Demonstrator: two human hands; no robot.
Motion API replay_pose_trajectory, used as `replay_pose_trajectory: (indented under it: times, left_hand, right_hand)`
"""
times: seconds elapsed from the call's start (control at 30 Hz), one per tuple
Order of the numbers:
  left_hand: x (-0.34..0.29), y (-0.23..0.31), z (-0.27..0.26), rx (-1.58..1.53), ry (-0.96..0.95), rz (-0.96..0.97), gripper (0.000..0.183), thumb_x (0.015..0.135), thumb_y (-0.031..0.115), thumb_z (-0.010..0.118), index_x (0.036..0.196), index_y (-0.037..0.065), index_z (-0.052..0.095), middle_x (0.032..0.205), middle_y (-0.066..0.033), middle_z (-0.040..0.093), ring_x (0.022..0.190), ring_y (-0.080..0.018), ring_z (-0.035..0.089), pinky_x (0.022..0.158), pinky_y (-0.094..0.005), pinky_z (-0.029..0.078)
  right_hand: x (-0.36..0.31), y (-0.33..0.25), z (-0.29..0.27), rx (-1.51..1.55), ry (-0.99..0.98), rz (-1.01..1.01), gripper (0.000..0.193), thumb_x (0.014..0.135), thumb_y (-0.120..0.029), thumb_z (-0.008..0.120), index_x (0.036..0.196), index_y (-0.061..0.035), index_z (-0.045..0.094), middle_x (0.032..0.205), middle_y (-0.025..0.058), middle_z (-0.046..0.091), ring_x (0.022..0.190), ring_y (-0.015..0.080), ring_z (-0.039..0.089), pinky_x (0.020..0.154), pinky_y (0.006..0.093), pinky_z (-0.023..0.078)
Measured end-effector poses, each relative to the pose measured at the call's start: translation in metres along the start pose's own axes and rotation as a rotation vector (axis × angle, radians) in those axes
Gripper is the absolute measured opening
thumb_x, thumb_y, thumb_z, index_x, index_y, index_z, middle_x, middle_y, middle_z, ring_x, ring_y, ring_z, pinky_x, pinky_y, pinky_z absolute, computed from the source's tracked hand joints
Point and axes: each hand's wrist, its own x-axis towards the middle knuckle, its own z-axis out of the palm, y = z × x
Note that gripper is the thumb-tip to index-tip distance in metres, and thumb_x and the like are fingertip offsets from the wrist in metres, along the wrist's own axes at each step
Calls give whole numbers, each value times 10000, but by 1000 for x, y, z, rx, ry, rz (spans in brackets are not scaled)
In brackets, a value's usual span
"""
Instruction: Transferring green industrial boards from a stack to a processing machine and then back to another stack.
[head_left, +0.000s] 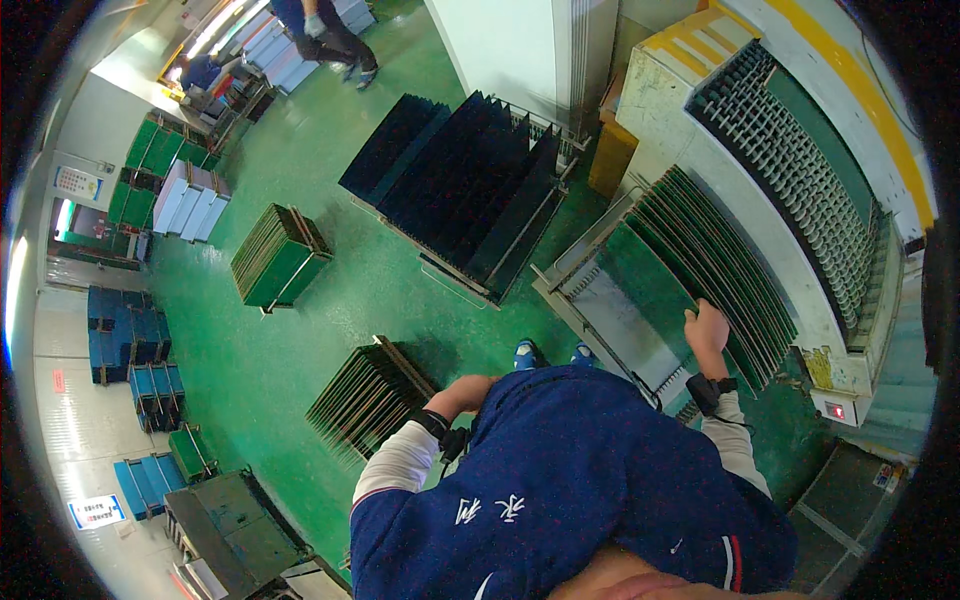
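Observation:
My right hand is closed on the near edge of a large thin green panel. That panel leans at the left end of a row of similar upright green panels in a metal-framed rack. The pale base of the rack shows left of the panel. Against my waist rests my left hand; its fingers are hidden by the blue shirt. Beside it on the floor stands another rack of upright panels, and nothing shows in that hand.
A machine with rows of rollers stands along the right. Ahead is a rack of dark panels, with a smaller green-panel rack to its left. A dark workbench is at lower left. Another person is far off.

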Motion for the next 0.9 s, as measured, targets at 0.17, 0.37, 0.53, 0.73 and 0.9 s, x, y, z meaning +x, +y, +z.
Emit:
replay_pose_trajectory:
  times: [0.17,0.37,0.53,0.73,0.9]
  left_hand:
    - [5,-11,10,27,20,4,403,866,320,529,1244,182,509,993,-199,645,915,-411,606,772,-469,475]
    - [6,-11,9,30,21,17,375,867,309,525,1210,158,528,987,-197,647,917,-408,606,774,-469,474]
    - [6,-13,12,13,42,35,385,860,323,534,1209,160,539,1012,-196,644,935,-405,603,791,-457,473]
    - [-2,9,-10,1,-83,-45,438,863,342,544,1246,133,506,1147,-183,606,1040,-399,569,878,-432,454]
    - [1,1,-3,-9,-66,-28,433,867,344,542,1248,142,505,1156,-177,604,1042,-397,570,877,-430,456]
  right_hand:
    - [-1,-4,-4,-7,-19,3,387,783,-259,663,1106,-52,611,933,195,655,882,366,623,754,453,489]
    - [0,-2,-3,-8,-31,14,385,784,-257,662,1107,-53,611,953,193,653,899,362,619,767,449,485]
    - [-1,-1,0,10,-3,4,377,785,-257,661,1098,-52,613,961,195,651,907,363,617,770,450,482]
    - [-1,-5,-7,14,-57,27,385,781,-257,662,1101,-51,613,959,195,651,905,362,618,773,453,481]
    - [-1,-4,-6,25,-35,16,398,780,-260,663,1112,-48,609,967,195,652,910,361,619,774,449,482]
